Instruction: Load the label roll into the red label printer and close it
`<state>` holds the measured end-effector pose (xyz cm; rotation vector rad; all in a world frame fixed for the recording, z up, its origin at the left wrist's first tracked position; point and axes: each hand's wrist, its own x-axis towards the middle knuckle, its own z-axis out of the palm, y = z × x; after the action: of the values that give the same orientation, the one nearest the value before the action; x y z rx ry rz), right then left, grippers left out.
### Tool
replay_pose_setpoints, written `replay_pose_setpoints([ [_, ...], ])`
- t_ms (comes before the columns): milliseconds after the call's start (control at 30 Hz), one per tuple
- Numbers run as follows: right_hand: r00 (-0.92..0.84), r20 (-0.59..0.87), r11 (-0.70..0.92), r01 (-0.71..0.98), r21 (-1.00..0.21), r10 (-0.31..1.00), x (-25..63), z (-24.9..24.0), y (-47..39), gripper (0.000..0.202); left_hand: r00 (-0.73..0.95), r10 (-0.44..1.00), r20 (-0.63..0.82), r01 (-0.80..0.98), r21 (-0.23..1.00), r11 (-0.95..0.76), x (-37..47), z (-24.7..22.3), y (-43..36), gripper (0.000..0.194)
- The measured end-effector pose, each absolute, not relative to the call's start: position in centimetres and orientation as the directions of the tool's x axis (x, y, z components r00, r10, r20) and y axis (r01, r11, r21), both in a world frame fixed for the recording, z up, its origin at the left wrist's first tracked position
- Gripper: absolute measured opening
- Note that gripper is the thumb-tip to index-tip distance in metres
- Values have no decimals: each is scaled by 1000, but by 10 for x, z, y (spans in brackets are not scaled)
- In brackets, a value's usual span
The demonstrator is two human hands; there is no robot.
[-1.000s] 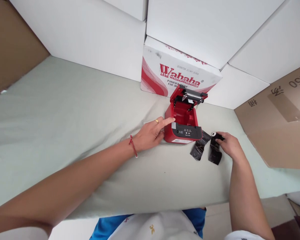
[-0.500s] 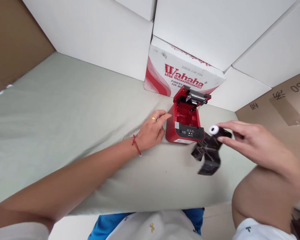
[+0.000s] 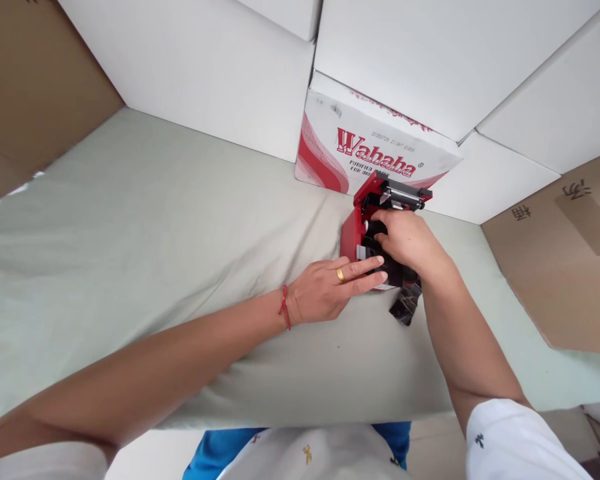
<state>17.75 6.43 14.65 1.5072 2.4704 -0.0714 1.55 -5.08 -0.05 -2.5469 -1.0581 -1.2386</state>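
A red printer-like box [image 3: 350, 235] stands on the cloth-covered table with its lid [image 3: 400, 195] raised. Inside its cavity is a black roll [image 3: 376, 229] with a white core end, and my right hand [image 3: 405, 237] grips it from the right. Black marbled strip [image 3: 407, 303] trails from the roll over the box's front and down onto the cloth. My left hand [image 3: 330, 287] lies at the front left of the box, its fingers stretched over the black strip at the front edge. The right fingertips are partly hidden inside the box.
Behind the red box stands a white and red Wahaha carton [image 3: 325, 143]. White boxes [image 3: 205, 73] form a wall at the back. Brown cardboard stands at the left [image 3: 35, 87] and at the right [image 3: 570, 280]. The pale green cloth [image 3: 105, 233] has wrinkles left of the box.
My right hand has moved left with the black roll, which is now inside the red box. From the box's left side, my left hand has shifted onto its front. The view has shifted slightly.
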Motion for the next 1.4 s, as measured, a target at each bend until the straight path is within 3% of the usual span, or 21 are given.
replay_pose_setpoints([
  [267,-465,-208,474,880,-6,860,182,133,73,47,450,546,706,646,166,-745,15,4,-51,61],
  [367,-537,-145,511,840,-182,831,192,143,61,37,477,579,661,642,188,-743,13,1,-51,66],
  [433,-540,19,508,778,-369,841,201,153,50,28,482,576,660,618,210,-758,12,-2,-51,69],
  [500,-436,270,512,715,-476,859,211,161,44,29,479,570,668,597,228,-769,10,-3,-51,73],
  [567,-336,491,561,704,-435,804,220,163,47,35,472,564,678,588,235,-774,10,-2,-51,74],
  [633,-370,577,613,728,-306,728,230,159,59,42,465,557,688,585,233,-777,9,0,-50,73],
  [733,-535,467,665,727,-170,704,241,152,80,50,460,552,696,591,223,-775,8,3,-51,72],
  [833,-613,330,684,711,-166,717,246,155,83,48,476,577,664,598,238,-766,6,2,-51,77],
  [1133,-699,220,727,683,-75,680,258,180,48,41,469,565,679,570,256,-780,3,6,-50,79],
  [1267,-707,46,708,704,-47,706,251,182,41,48,463,535,707,551,243,-798,3,11,-49,80],
  [1400,-693,-122,700,714,22,711,234,183,37,46,464,527,712,559,227,-798,4,12,-49,69],
])
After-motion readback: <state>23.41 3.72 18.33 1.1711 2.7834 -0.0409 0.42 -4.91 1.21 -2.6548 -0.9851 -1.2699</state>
